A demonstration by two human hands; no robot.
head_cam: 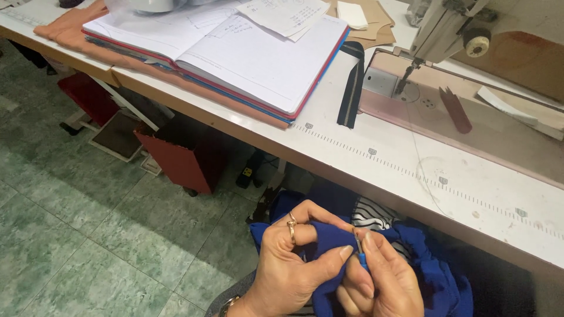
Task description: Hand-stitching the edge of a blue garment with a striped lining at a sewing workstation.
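My left hand (291, 261), with rings on one finger, pinches a fold of royal blue fabric (437, 279) in my lap, below the table edge. My right hand (385, 282) holds a small tool with a blue handle and thin metal tip (359, 249), pressed against the fold right beside my left thumb. The fabric bunches out to the right over a striped black-and-white cloth (370, 214). Both hands touch each other at the fold.
A white sewing table (376, 155) with a printed ruler strip runs across above my hands. On it lie an open notebook (235, 50), a black zipper (351, 88), orange cloth (70, 29) and a sewing machine (446, 29). A red bin (179, 158) stands on the green tiled floor.
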